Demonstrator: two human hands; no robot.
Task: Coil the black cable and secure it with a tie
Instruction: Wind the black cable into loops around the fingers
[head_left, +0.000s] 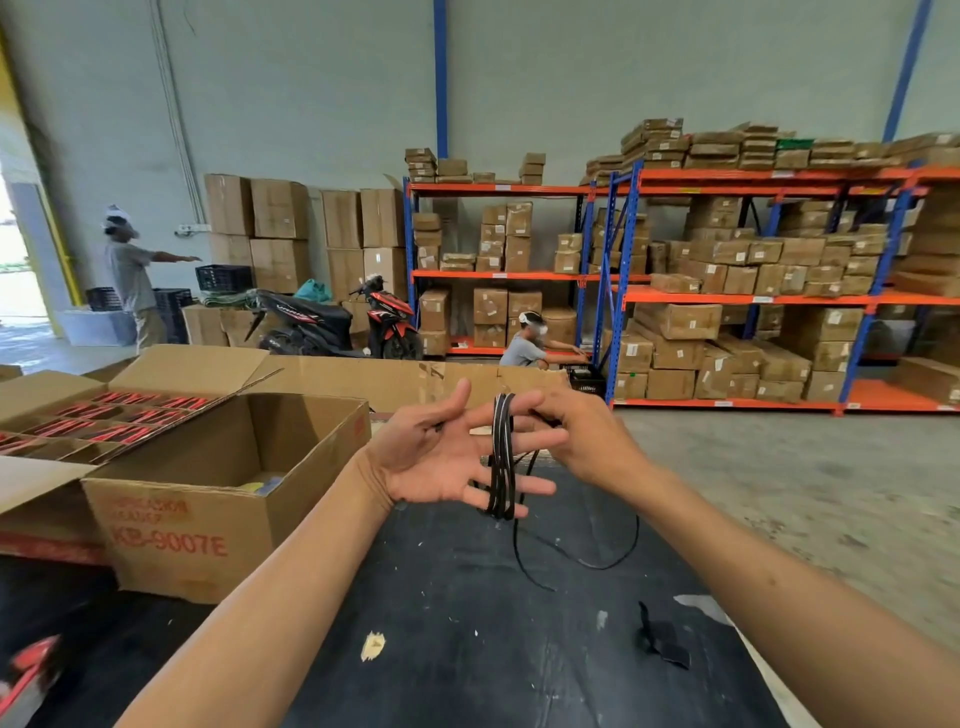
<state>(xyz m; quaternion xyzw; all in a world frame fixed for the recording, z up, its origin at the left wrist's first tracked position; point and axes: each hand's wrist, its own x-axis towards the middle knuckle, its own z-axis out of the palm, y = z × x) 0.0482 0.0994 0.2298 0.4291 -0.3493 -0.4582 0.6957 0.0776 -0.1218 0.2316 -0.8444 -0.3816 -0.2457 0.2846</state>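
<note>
Where the right hand (576, 436) pinches the black cable (503, 457) near the top of the loops, thumb and fingers are closed together on the strand, feeding it round, while the left hand (441, 457) stays open with its fingers spread wide apart, serving as the form the coil is wound on rather than clamping anything. Several turns already sit side by side across the left fingers, held in the air above the tabletop (467, 649). From the bottom of the bundle a loose tail (587, 561) drops and curls on the dark surface, so winding is probably not finished. Judging by how the tail sags and curves under its own weight, the cable looks light, thin and limp, with a little spring that could let the turns fan out or slide off the fingertips if the spread relaxes. The safest hold seems to be across the whole bundle at its middle, pinching all turns at once before slipping them off. A dark strap-like piece (662, 642), likely the tie, lies well apart on the tabletop, nearer the right forearm. An open cardboard box (218, 519) stands to the left.
</note>
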